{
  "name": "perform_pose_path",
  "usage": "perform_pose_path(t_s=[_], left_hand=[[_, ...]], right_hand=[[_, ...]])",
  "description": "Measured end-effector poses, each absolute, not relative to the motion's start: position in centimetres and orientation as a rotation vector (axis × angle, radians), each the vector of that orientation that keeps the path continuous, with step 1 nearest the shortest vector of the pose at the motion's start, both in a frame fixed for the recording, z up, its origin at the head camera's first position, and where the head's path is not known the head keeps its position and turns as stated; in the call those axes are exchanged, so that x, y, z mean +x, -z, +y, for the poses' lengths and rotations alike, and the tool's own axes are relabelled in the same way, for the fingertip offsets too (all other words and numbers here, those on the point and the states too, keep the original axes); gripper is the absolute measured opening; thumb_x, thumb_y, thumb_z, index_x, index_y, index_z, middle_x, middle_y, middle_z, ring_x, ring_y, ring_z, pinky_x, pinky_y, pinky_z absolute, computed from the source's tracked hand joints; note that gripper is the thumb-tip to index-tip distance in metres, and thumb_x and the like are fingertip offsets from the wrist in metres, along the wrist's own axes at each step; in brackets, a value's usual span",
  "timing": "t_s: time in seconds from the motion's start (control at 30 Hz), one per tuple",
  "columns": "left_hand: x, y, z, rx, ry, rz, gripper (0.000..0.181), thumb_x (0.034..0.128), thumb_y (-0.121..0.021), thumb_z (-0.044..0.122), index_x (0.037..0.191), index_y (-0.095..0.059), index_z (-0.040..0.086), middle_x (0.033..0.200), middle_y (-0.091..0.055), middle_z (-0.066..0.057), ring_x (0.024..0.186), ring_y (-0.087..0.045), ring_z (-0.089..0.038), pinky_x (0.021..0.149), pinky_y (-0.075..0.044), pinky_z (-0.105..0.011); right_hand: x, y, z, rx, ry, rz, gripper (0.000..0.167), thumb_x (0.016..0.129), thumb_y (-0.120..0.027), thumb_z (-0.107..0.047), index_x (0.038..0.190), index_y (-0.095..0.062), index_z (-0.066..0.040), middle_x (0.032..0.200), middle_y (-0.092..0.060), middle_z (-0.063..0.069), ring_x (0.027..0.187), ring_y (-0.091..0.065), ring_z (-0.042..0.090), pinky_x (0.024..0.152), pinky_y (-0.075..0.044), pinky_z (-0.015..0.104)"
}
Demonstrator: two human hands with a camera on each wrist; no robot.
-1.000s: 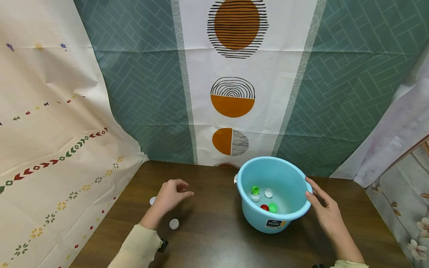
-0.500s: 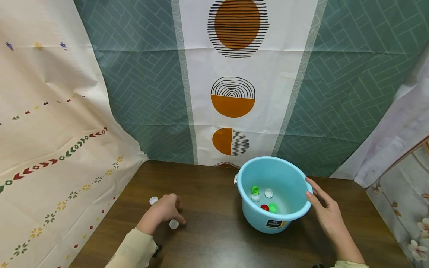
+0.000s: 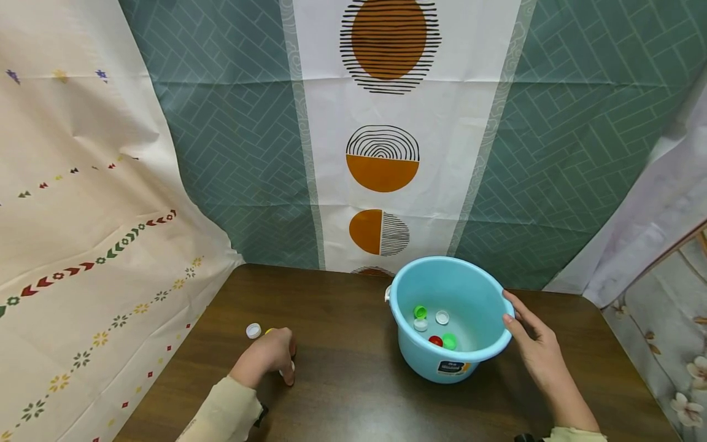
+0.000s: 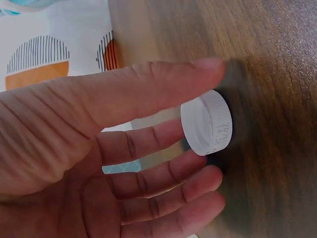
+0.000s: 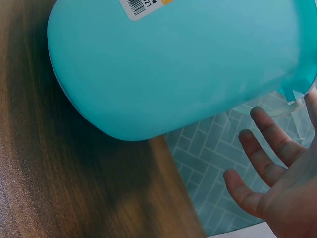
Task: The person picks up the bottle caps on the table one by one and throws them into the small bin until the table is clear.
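In the head view my left hand [image 3: 270,356] is low over the left part of the table. Its thumb and fingers pinch a white bottle cap [image 4: 207,123] with ridged sides, hollow face up at the tabletop. Another white cap [image 3: 253,331] lies beyond the hand, beside a yellow piece [image 3: 269,331] mostly hidden by the knuckles. My right hand [image 3: 533,344] touches the right rim of a light blue bucket [image 3: 433,363] with thumb and index finger. In the right wrist view its other fingers [image 5: 262,156] spread away from the bucket wall.
Inside the bucket are green caps [image 3: 449,341], white caps [image 3: 442,317] and a red piece [image 3: 435,341]. The brown wooden table [image 3: 353,393] ends at a patterned cloth [image 3: 265,184] behind and a cream cloth [image 3: 110,294] on the left.
My left hand has come down and slightly back onto the nearer white cap, uncovering the farther cap and part of the yellow piece. The right hand and bucket stay in place.
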State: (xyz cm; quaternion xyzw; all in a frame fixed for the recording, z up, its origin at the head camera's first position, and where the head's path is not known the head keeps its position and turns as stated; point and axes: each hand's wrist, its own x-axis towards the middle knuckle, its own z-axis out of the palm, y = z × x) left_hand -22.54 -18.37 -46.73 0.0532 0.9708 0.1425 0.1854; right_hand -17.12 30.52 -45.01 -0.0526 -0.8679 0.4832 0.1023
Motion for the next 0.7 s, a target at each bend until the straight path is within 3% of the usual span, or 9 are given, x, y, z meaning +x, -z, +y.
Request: perform_pose_path(t_s=[0.57, 0.7], left_hand=[[-22.62, 46.70, -18.30, 0.150, -0.415, 2.738, 0.029, 0.0549, -0.081, -0.002, 0.077, -0.064, 0.008, 0.069, -0.057, -0.003, 0.060, -0.052, -0.018, 0.048, -0.043, -0.031], [-22.87, 46.78, -18.26, 0.140, -0.439, 2.743, 0.027, 0.0571, -0.079, -0.002, 0.077, -0.063, 0.008, 0.070, -0.057, -0.004, 0.060, -0.052, -0.019, 0.049, -0.042, -0.031]], right_hand=[[-17.13, 44.96, 30.49, -0.168, -1.425, -2.573, 0.048, 0.096, -0.047, -0.040, 0.142, -0.035, -0.039, 0.148, -0.036, -0.013, 0.118, -0.040, -0.005, 0.078, -0.040, 0.011], [-17.15, 44.90, 30.51, -0.175, -1.424, -2.582, 0.048, 0.096, -0.047, -0.040, 0.142, -0.034, -0.040, 0.148, -0.035, -0.014, 0.120, -0.040, -0.002, 0.083, -0.042, 0.019]])
